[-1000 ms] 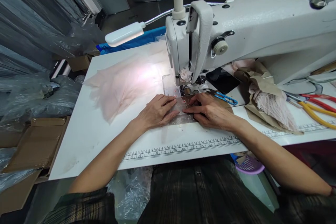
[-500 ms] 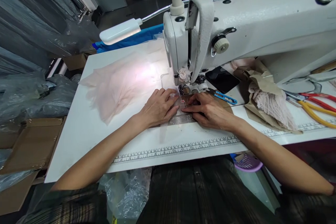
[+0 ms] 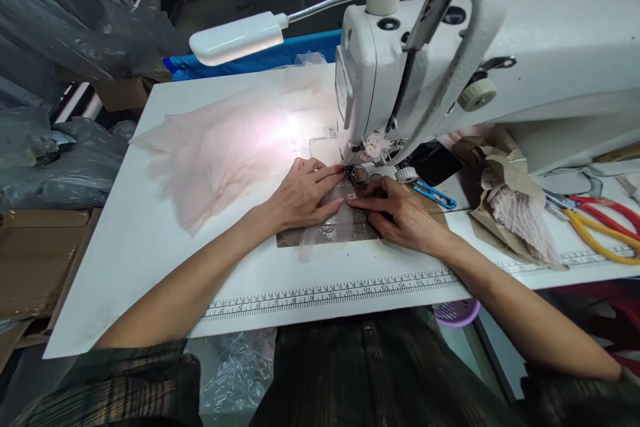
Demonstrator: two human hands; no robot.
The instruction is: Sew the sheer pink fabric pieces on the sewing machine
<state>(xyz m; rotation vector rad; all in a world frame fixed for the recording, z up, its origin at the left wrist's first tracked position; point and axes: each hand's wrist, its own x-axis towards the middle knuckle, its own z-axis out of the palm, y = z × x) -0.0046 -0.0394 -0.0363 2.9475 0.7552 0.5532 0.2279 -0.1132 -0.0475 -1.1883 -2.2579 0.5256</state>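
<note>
My left hand (image 3: 307,199) lies flat, fingers stretched out, on a strip of sheer pale pink fabric (image 3: 311,240) beside the presser foot (image 3: 356,175). From the other side, my right hand (image 3: 397,213) grips the fabric's edge with bent fingers, close to a small red-and-white mark (image 3: 351,197). Under the fabric is a shiny brown plate (image 3: 290,238). The white sewing machine (image 3: 373,73) stands over both hands, with a pale fabric rosette (image 3: 376,145) near its needle area. The needle tip is hidden.
Pink tulle (image 3: 215,153) spreads over the white table (image 3: 125,247) under a lamp (image 3: 237,39). To the right lie blue thread snips (image 3: 434,195), a dark phone (image 3: 434,161), brown paper with pink trim (image 3: 520,213) and scissors (image 3: 600,230). A ruler tape (image 3: 320,297) runs along the front edge.
The camera view has shifted, so the machine appears larger and farther right. More of the brown plate shows left of the fabric. Both hands keep nearly the same pose on the fabric.
</note>
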